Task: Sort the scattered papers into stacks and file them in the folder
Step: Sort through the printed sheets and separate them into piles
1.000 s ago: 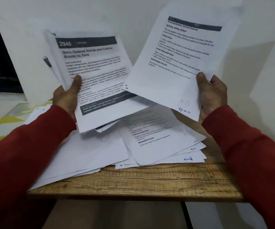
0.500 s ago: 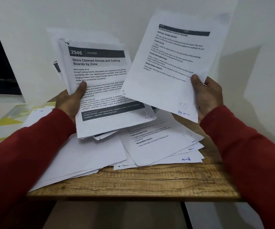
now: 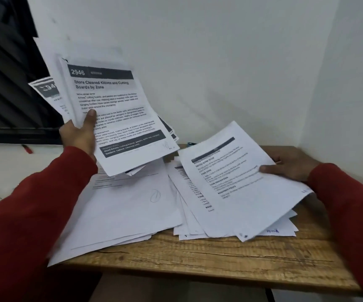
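Where papers (image 3: 132, 205) sprawl, wooden table (image 3: 219, 256)

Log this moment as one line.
left hand: holds printed white paper sheaf raised | right hand: holds single printed sheet low over loose papers on wooden table

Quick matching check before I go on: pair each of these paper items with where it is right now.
Things:
1. "2946" bundle
2. single sheet
3. blank-backed pile
4. wooden table

Places:
A. under every pile
B. held up by the left hand
C. lying on the table's left part
D. gripped by the right hand, low over the right pile

Pairs: 1-B, 2-D, 3-C, 4-A
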`<action>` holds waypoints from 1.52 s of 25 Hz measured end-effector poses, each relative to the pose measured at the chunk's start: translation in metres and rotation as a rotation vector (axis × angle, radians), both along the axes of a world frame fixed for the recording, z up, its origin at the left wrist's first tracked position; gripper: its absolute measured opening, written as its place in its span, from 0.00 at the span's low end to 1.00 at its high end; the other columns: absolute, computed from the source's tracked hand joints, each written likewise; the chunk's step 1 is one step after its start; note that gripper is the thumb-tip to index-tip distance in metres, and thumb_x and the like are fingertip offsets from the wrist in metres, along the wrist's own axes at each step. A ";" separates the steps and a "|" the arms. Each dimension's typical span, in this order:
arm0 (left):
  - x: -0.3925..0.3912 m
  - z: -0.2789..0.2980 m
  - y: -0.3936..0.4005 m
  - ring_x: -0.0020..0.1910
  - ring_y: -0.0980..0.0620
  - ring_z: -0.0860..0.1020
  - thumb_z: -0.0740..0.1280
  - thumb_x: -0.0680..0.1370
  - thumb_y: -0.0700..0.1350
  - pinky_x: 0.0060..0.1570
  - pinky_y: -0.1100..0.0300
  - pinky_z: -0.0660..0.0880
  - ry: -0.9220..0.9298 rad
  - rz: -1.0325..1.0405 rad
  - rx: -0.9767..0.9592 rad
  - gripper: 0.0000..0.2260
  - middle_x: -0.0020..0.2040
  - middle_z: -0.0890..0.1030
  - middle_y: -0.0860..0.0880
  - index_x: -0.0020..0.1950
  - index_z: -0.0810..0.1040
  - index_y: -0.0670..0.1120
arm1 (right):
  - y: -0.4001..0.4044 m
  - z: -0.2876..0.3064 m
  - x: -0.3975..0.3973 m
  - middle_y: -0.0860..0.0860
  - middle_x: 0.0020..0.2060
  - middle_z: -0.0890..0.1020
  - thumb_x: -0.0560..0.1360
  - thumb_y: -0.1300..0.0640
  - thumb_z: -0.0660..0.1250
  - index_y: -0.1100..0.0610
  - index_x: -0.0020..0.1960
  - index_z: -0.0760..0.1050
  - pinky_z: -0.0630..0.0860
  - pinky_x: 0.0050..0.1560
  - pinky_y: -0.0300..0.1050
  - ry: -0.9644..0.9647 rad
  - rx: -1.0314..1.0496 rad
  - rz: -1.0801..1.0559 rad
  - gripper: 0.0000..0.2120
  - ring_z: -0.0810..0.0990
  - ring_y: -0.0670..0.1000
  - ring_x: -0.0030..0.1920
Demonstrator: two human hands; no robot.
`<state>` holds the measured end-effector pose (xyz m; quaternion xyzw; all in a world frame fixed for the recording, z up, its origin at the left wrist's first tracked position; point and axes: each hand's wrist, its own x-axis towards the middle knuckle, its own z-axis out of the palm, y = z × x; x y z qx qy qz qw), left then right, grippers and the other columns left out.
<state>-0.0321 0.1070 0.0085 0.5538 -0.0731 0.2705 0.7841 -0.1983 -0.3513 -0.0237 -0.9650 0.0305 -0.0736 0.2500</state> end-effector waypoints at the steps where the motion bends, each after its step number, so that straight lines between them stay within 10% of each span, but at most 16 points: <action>1: -0.003 0.004 0.006 0.45 0.57 0.84 0.71 0.78 0.45 0.55 0.52 0.81 -0.028 0.005 -0.020 0.03 0.48 0.84 0.55 0.50 0.79 0.50 | 0.000 0.000 0.002 0.26 0.63 0.73 0.69 0.37 0.72 0.24 0.67 0.65 0.70 0.69 0.51 -0.003 -0.056 0.027 0.29 0.75 0.39 0.65; 9: -0.023 0.004 -0.014 0.48 0.48 0.85 0.71 0.78 0.47 0.45 0.52 0.83 -0.011 -0.255 -0.028 0.07 0.46 0.87 0.51 0.54 0.80 0.48 | -0.001 0.001 0.009 0.25 0.70 0.64 0.70 0.36 0.73 0.26 0.70 0.62 0.70 0.68 0.46 -0.078 -0.313 0.224 0.33 0.65 0.39 0.73; 13: -0.025 -0.012 -0.039 0.55 0.41 0.83 0.69 0.78 0.48 0.52 0.45 0.81 0.024 -0.406 0.032 0.08 0.52 0.85 0.44 0.55 0.81 0.46 | -0.007 0.000 0.014 0.29 0.38 0.81 0.42 0.16 0.67 0.29 0.38 0.78 0.74 0.45 0.31 0.141 -0.168 0.028 0.29 0.80 0.48 0.46; 17: -0.028 -0.030 -0.050 0.52 0.42 0.84 0.71 0.73 0.51 0.54 0.42 0.80 0.059 -0.462 0.068 0.12 0.51 0.86 0.44 0.53 0.82 0.46 | -0.022 -0.010 0.013 0.43 0.48 0.83 0.51 0.25 0.76 0.41 0.45 0.82 0.81 0.50 0.48 0.085 -0.104 0.012 0.29 0.82 0.46 0.49; 24: -0.036 -0.036 -0.058 0.51 0.43 0.84 0.71 0.74 0.51 0.49 0.48 0.82 0.042 -0.520 0.060 0.12 0.51 0.86 0.44 0.53 0.82 0.46 | 0.051 0.017 0.005 0.43 0.33 0.74 0.75 0.43 0.69 0.54 0.42 0.75 0.67 0.39 0.41 -0.364 0.286 -0.064 0.15 0.70 0.43 0.32; 29: -0.044 -0.042 -0.067 0.48 0.44 0.85 0.70 0.75 0.50 0.44 0.51 0.82 0.081 -0.568 0.102 0.11 0.48 0.86 0.45 0.53 0.81 0.45 | 0.110 0.004 0.012 0.47 0.36 0.76 0.65 0.33 0.73 0.51 0.43 0.72 0.71 0.39 0.46 -0.374 0.404 0.134 0.23 0.72 0.47 0.35; 38: -0.044 -0.045 -0.071 0.49 0.44 0.85 0.66 0.78 0.53 0.44 0.53 0.82 0.101 -0.612 0.121 0.18 0.54 0.85 0.42 0.61 0.79 0.42 | 0.112 0.001 0.017 0.60 0.36 0.82 0.78 0.57 0.69 0.70 0.45 0.76 0.72 0.25 0.42 -0.423 0.640 0.074 0.15 0.77 0.52 0.29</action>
